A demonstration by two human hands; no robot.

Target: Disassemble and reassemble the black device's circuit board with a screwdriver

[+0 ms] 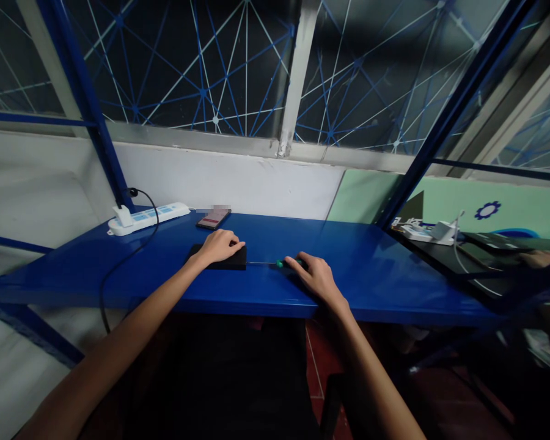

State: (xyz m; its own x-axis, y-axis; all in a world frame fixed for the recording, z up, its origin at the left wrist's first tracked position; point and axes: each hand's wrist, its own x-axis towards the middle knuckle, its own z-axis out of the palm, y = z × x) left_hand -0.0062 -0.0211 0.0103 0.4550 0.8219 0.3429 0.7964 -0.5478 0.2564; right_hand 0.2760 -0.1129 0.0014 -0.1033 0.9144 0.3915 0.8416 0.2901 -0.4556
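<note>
My left hand (221, 245) lies over a flat black box (229, 264), gripping it against the blue table with the fingers curled. From the right, the thin metal shaft of a screwdriver (279, 264) reaches to the box's right side. Whether its tip touches or enters the box is too small to tell. My right hand (315, 275) is wrapped round the screwdriver's green handle, most of which is hidden under the fingers. The screwdriver lies low and nearly level above the tabletop.
Behind my left hand are a phone (214, 217) and a white power strip (151, 217) with a black cable (131, 250) hanging over the table (266, 293)'s front edge. Blue frame posts rise at both sides. At the far right, a person's hand (541, 259) shows near another desk.
</note>
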